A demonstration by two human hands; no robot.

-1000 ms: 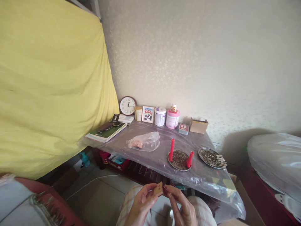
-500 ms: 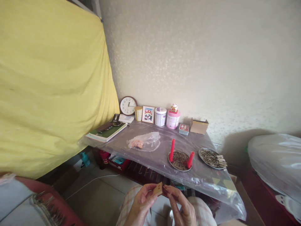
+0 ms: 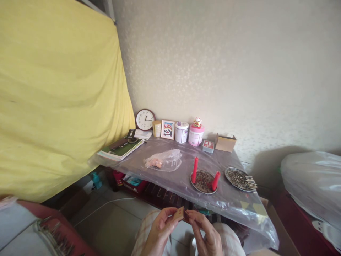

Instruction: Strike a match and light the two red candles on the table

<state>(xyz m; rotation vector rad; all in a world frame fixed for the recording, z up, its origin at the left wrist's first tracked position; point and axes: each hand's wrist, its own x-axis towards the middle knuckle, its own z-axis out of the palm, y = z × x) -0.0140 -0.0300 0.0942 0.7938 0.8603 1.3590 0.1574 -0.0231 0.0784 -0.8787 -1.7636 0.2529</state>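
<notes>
At the bottom of the view my left hand (image 3: 160, 227) pinches a small tan matchbox (image 3: 179, 214) between thumb and fingers. My right hand (image 3: 205, 233) is closed right beside the box, fingertips at its dark side; what it pinches is too small to make out. Beyond my hands, a table under clear plastic sheeting (image 3: 173, 177) carries a round metal plate (image 3: 203, 182) with two red candles (image 3: 195, 169), one upright and one leaning. A second plate (image 3: 238, 179) to the right is heaped with spent matchsticks.
A clock (image 3: 145, 119), picture frame (image 3: 167, 129), tins (image 3: 181, 132), small boxes (image 3: 225, 142), books (image 3: 121, 148) and a plastic bag (image 3: 163, 160) lie on the table. A yellow cloth (image 3: 53, 99) hangs left. A plastic-wrapped bundle (image 3: 311, 185) sits at the right.
</notes>
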